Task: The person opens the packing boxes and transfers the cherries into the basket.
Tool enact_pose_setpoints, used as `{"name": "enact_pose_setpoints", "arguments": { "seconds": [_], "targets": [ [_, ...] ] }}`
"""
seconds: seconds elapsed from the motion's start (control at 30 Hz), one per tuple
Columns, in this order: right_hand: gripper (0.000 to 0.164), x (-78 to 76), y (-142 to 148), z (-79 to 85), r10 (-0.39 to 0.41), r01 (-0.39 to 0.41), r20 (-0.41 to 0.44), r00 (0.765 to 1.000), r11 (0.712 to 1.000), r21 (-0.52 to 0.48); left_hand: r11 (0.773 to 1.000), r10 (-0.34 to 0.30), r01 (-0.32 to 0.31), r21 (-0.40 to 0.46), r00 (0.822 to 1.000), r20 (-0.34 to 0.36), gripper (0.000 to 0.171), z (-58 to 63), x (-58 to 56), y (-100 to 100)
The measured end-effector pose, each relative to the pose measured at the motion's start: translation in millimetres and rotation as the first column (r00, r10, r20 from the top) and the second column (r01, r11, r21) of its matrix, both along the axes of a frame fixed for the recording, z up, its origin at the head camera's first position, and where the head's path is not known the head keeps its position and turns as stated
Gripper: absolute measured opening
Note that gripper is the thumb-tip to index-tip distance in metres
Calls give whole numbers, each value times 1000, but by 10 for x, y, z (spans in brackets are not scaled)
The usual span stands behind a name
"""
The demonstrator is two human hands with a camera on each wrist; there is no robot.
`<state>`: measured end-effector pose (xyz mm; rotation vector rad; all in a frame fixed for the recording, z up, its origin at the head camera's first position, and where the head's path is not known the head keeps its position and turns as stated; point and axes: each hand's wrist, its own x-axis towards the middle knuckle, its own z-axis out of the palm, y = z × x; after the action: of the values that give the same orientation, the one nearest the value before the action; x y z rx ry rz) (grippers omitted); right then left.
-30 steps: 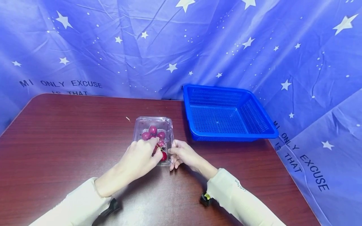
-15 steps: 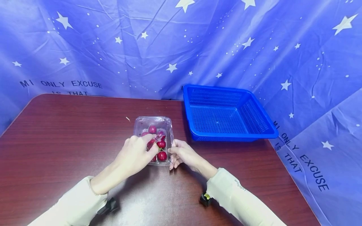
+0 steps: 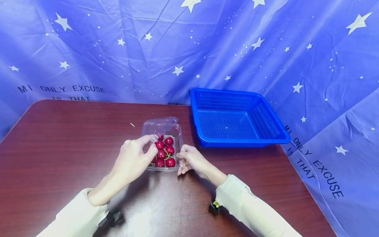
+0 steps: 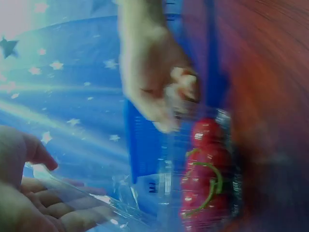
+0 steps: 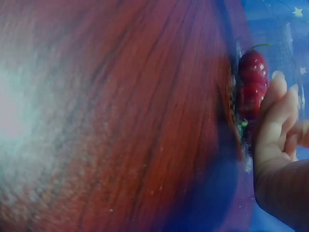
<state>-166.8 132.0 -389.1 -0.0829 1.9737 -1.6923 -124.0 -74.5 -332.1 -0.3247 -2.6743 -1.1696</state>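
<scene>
A clear plastic clamshell box (image 3: 178,136) stands on the table with several red cherries (image 3: 161,154) inside, some with green stems (image 4: 216,182). My left hand (image 3: 131,159) pinches the edge of the box's clear lid (image 4: 77,188) between thumb and fingers, over the box's left side. The lid is lifted away from the cherries; in the head view its outline is faint. My right hand (image 3: 192,159) grips the box's right side near the front corner. Blur in the left wrist view softens the right hand and the cherries.
A blue perforated plastic basket (image 3: 237,142) stands behind and right of the box, near the table's far edge. A small pale scrap (image 3: 132,125) lies left of the box. A blue star-printed curtain (image 3: 124,59) hangs behind the brown table (image 3: 74,141).
My left hand has drawn back to the left and raised the lid, uncovering more cherries. The right hand keeps its grip on the box's side.
</scene>
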Motion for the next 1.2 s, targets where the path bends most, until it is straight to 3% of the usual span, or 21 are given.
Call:
{"name": "enact_pose_setpoints", "arguments": {
  "seconds": [0.27,0.4,0.57,0.8,1.03,1.2],
  "targets": [
    [17,-35,14,1,29,-30,14,999,999,17,994,19,-25,109,998,55,27,34,73,-86],
    [18,-39,16,13,32,-32,8,999,999,34,973,36,-41,226,999,24,30,10,123,-147],
    [19,-36,19,12,30,-30,5,1000,999,35,945,67,-75,318,997,37,33,-35,169,-229],
    [20,-27,8,17,21,-21,0,1000,999,27,943,117,-112,312,993,4,28,-81,194,-320],
    [21,-17,-3,36,10,-9,-5,1000,998,61,944,113,-104,314,993,-12,31,-64,216,-394],
    [21,-14,-10,42,-1,1,-8,1000,998,61,915,112,-113,388,993,24,36,-63,234,-448]
  ]
}}
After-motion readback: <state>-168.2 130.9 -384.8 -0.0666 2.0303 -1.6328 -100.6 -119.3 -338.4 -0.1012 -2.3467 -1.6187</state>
